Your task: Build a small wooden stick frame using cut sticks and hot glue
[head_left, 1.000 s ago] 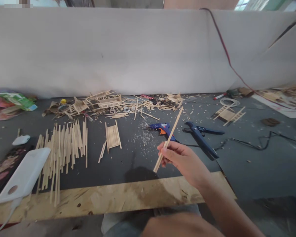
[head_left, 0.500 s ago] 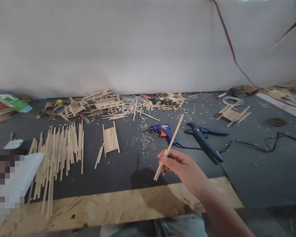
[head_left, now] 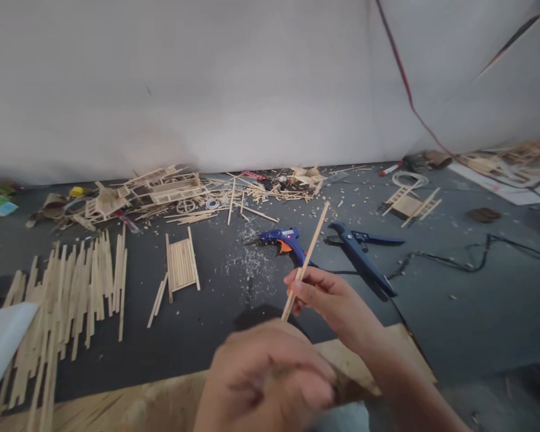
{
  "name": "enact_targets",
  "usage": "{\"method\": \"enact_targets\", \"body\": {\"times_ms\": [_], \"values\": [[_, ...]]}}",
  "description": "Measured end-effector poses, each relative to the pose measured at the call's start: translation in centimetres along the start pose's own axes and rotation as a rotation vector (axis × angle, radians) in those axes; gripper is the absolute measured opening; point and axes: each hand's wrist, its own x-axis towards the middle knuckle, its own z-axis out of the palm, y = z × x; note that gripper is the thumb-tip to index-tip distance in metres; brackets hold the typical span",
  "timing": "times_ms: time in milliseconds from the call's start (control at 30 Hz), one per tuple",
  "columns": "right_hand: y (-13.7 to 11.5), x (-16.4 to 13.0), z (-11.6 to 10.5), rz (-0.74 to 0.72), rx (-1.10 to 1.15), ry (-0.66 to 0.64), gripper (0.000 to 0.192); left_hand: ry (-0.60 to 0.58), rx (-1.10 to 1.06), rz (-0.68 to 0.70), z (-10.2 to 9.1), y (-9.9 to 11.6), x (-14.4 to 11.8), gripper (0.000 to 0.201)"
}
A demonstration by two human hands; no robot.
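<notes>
The thumb and forefinger of the right hand (head_left: 330, 300) pinched a thin wooden stick (head_left: 306, 259) near its lower third, the remaining fingers curled loosely beneath it. The stick was held clear of the table, tilted so that its upper end pointed up and to the right, toward the far wall; this grip, low on the shaft, probably left most of the length free for inspection or trimming. The left hand (head_left: 267, 384) lay in the near foreground, blurred, its fingers folded inward; whether it enclosed anything could not be told. It sat just below the stick's lower end without visibly touching it.

Beyond the right hand, a blue glue gun (head_left: 282, 241) rested on its side on the dark table (head_left: 477, 306), and just to its right lay a blue cutter (head_left: 362, 257) with open handles, both within easy reach, as suits tools in repeated use. Pale shavings (head_left: 252, 264) speckled the surface left of the gun. Farther left, a small panel of glued sticks (head_left: 181, 265) lay flat, and a loose row of cut sticks (head_left: 72, 294) was spread in rough parallel. Along the wall, partly built stick models (head_left: 162, 186) stood among offcuts. A plywood board (head_left: 139, 402) edged the near side.
</notes>
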Motion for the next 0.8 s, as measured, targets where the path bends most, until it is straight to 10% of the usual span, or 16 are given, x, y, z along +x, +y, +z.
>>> {"method": "enact_targets", "body": {"times_ms": [167,800], "values": [[-0.9,0.4,-0.2,-0.027,0.04,0.007,0.016,0.348,0.135,-0.137,-1.6,-2.4,2.1,0.015],[-3.5,-0.4,1.6,-0.052,-0.334,-0.14,0.022,0.126,-0.342,-0.392,-0.5,-2.7,1.5,0.028]]}}
